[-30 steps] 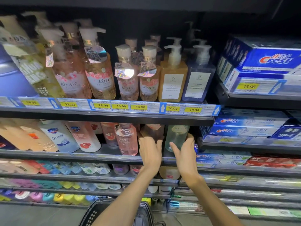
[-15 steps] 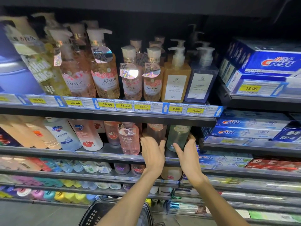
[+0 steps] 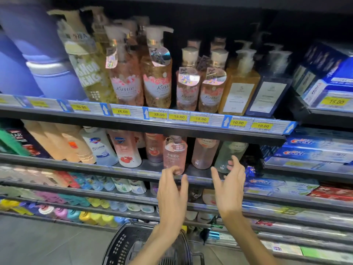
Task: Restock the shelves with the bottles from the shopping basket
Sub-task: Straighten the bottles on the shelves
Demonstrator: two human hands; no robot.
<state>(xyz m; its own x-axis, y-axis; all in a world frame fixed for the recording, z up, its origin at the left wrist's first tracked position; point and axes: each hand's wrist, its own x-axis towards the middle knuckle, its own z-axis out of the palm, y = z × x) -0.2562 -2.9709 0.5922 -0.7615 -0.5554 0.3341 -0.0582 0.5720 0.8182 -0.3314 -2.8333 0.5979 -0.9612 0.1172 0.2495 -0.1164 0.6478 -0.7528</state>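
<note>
Both hands raised before the second shelf (image 3: 133, 170), neither holding anything. Left hand (image 3: 172, 190): grip loosely curled, fingertips by the base of the pink bottle (image 3: 174, 154); whether they touch it, cannot tell. Right hand (image 3: 230, 185): grip spread, fingers relaxed, just in front of the pale green bottle (image 3: 227, 155). A peach bottle (image 3: 204, 153) stands between those two, all three upright at the shelf's front. Black basket (image 3: 131, 245) sits on the floor below the arms; contents not visible. Toothpaste boxes (image 3: 313, 148) to the right.
</note>
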